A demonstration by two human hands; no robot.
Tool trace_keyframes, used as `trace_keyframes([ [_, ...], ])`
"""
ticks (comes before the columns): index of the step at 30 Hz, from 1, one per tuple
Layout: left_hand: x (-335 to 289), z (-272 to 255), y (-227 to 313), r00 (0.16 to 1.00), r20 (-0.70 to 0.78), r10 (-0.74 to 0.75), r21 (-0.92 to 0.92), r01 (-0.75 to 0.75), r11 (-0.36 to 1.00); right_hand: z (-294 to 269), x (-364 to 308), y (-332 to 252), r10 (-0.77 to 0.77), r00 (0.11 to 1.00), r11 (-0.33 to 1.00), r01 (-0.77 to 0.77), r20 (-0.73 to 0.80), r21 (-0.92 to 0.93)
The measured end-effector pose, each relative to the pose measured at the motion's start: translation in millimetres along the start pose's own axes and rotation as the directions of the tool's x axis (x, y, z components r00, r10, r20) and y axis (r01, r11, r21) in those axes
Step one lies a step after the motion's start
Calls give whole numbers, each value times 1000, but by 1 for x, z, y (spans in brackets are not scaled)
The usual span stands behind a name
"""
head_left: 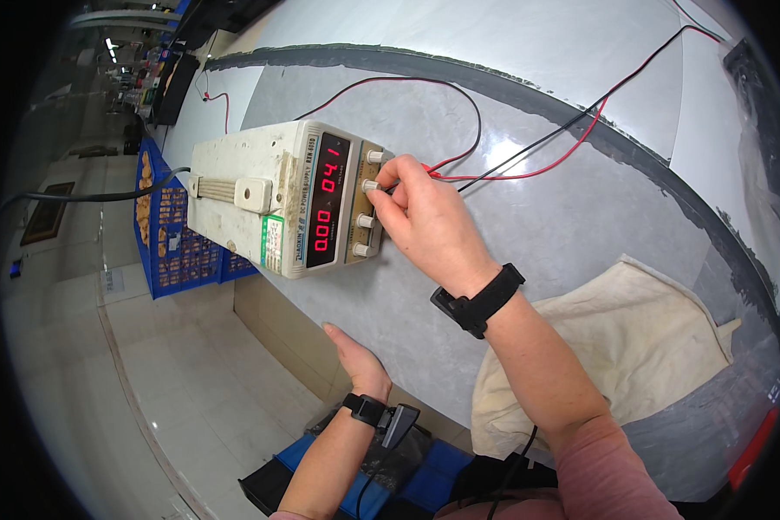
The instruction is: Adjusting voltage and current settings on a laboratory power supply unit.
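A beige bench power supply (251, 186) with a lit red digital display (328, 199) sits at the table's left edge. White knobs run down its front panel. My right hand (425, 217) pinches one of the upper knobs (370, 185) between thumb and fingertips. Red and black leads (529, 171) pass right beside those fingers and run off to the far right. Below the supply, by the table's near edge, is my left hand (361, 364). It appears edge-on, a digit stretched out and nothing seen in it; its other fingers are largely hidden. Both wrists wear black straps.
A cream cloth (615, 338) lies on the grey table (503, 234) near my right forearm. Left of the table stands a blue plastic crate (169, 230) holding tan pieces. A dark cable (104, 196) leads from the supply's rear. Blue and black bins (433, 472) are below the table edge.
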State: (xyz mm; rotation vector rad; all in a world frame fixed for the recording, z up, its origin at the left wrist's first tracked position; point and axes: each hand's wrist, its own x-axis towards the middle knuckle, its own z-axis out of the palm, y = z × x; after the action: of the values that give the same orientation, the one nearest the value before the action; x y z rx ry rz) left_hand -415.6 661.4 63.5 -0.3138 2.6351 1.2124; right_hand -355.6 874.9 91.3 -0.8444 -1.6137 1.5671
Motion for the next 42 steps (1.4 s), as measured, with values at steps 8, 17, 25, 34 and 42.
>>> trace_keyframes([
  [8,-5,-1,7,999,49,-7,-3,8,1000,-1,1,-2,3,1000,1000,-3,1,-13],
  [17,-7,1,6,999,29,-14,-9,14,1000,-3,0,-4,16,1000,998,-15,15,-64],
  [25,3,-1,-4,999,40,-28,-40,30,999,-2,1,-5,17,1000,998,-16,10,-62],
  [34,4,-2,-6,999,29,-20,-26,20,999,-1,1,-2,4,1000,999,-4,-2,-50],
  [42,-1,0,2,998,48,-36,-69,39,997,-4,2,-5,4,1000,999,-4,-6,-35],
])
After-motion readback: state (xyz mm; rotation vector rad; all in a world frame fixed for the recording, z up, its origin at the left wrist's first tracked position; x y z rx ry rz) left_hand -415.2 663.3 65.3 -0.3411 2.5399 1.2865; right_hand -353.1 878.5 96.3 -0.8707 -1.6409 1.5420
